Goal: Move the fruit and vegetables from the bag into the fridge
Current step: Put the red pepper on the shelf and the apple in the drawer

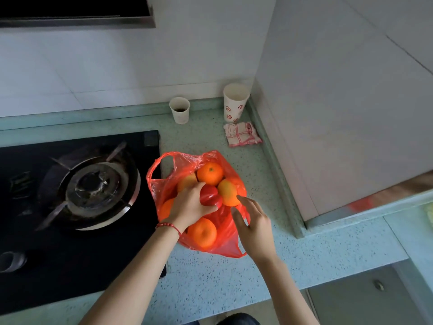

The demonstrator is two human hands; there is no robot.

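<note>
A red plastic bag [225, 247] lies open on the speckled green counter [210, 277], right of the stove. Inside it are oranges [210, 172], a yellow-orange mango [228, 193] and a red bell pepper [210, 195]. My left hand [189, 205] reaches into the bag and wraps its fingers and thumb around the red pepper. My right hand [254, 225] hovers at the bag's right edge with fingers spread, close to the mango, holding nothing. The fridge is not in view.
A black gas stove [77, 195] with one burner takes up the left. At the back stand a small paper cup [179, 110], a taller patterned cup [235, 102] and a folded checked cloth [242, 134]. A white wall panel [339, 113] closes off the right.
</note>
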